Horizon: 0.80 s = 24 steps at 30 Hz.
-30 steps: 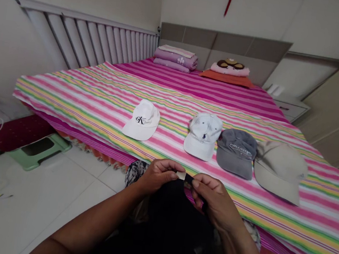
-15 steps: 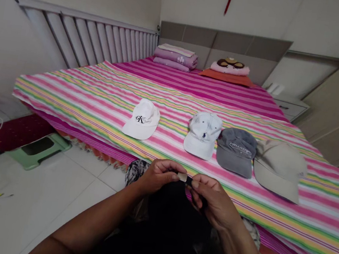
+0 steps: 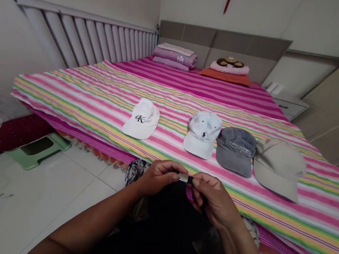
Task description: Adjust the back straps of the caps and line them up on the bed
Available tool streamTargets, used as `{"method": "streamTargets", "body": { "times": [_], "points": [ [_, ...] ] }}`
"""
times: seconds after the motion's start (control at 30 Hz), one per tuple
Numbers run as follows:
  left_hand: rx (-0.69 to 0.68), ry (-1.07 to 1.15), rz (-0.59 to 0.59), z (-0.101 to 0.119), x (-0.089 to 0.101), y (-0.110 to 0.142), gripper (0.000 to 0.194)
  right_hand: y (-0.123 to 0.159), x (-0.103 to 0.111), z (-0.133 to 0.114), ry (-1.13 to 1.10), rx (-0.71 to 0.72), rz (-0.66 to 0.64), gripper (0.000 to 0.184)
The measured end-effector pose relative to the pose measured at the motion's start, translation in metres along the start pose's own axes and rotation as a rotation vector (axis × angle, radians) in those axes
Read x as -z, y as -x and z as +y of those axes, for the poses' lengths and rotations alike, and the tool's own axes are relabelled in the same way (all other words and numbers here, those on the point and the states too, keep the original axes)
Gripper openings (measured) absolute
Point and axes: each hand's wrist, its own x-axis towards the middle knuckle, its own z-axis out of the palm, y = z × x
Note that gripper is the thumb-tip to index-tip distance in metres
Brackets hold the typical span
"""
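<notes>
A small pale tab [image 3: 183,177] on a black strap [image 3: 190,180] runs level, side to side, between your hands. Your left hand [image 3: 159,178] pinches the tab closed; your right hand [image 3: 211,198] grips the strap, above dark cloth [image 3: 169,215], near a striped bedspread [image 3: 77,88].

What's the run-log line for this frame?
left hand: pinches small pale tab | right hand: holds black fabric strap | nearby: grey baseball cap on pink-striped bedsheet
</notes>
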Motion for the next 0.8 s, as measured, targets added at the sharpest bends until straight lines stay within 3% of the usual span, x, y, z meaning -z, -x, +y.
{"method": "streamTargets", "body": {
  "times": [0.23,0.47,0.63,0.8],
  "points": [
    [-0.017,0.167,-0.008,-0.015,-0.002,0.009,0.035,0.001,0.000,0.006,-0.093,0.005,-0.023,0.022],
    [-0.009,0.099,0.052,-0.002,-0.004,0.005,0.024,0.002,0.001,-0.002,-0.077,-0.049,-0.071,0.022],
    [-0.148,0.076,-0.112,-0.001,0.000,0.005,0.031,0.003,0.003,0.000,-0.071,-0.066,-0.050,0.022],
    [-0.064,0.192,-0.175,-0.003,0.002,0.007,0.031,0.003,0.005,0.003,-0.060,-0.055,-0.045,0.021]
  ]
}}
